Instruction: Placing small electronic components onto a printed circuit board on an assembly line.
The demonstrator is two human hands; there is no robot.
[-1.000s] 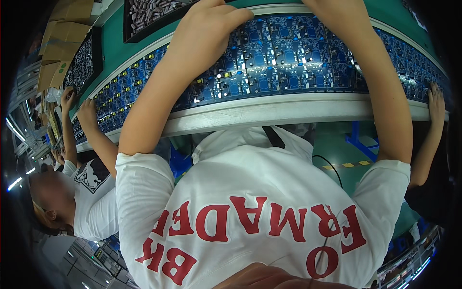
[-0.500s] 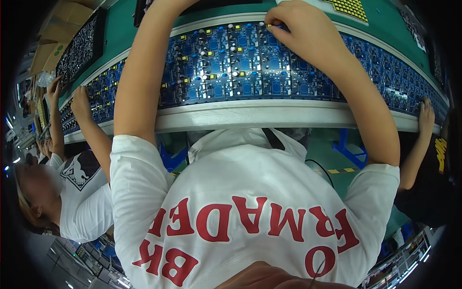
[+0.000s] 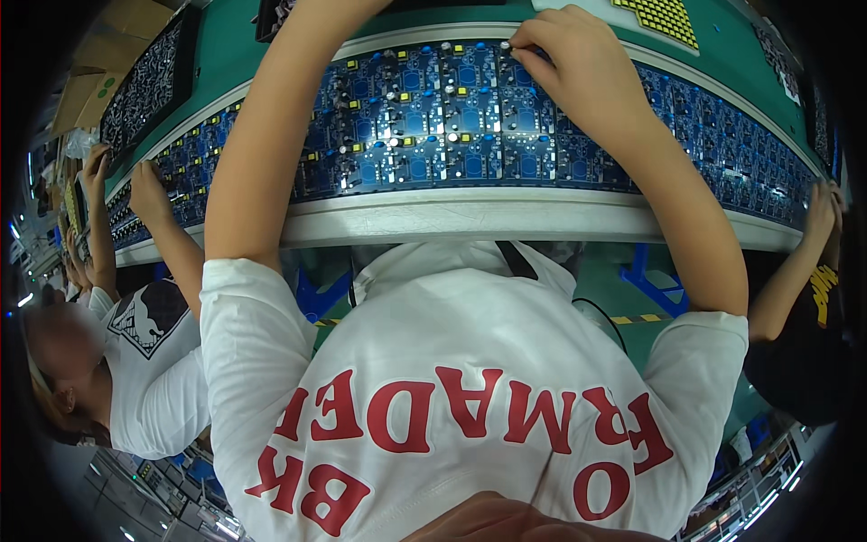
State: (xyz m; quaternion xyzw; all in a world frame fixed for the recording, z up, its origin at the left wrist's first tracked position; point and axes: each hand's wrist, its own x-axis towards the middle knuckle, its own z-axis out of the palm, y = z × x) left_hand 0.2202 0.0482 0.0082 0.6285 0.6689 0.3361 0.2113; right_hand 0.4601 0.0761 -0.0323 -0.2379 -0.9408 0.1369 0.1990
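Note:
A long row of blue circuit boards (image 3: pixel 424 135) with yellow and silver parts runs along a curved line in front of me. My right hand (image 3: pixel 582 68) rests on the far row of boards. Its fingertips are pinched together on a small pale component (image 3: pixel 508 43). My left forearm (image 3: pixel 271 144) stretches over the boards and leaves the picture at the top, so my left hand is out of sight. My white shirt with red letters (image 3: pixel 452 397) fills the lower half.
A white rail (image 3: pixel 470 217) edges the line on my side. A co-worker in a white shirt (image 3: pixel 153 361) works the boards at the left, another in a black shirt (image 3: pixel 804 334) at the right. Black part trays (image 3: pixel 144 77) and a yellow-part tray (image 3: pixel 664 16) lie beyond.
My left hand has reached farther out, past the top edge and out of view. My right hand has come into view, at the far row of boards.

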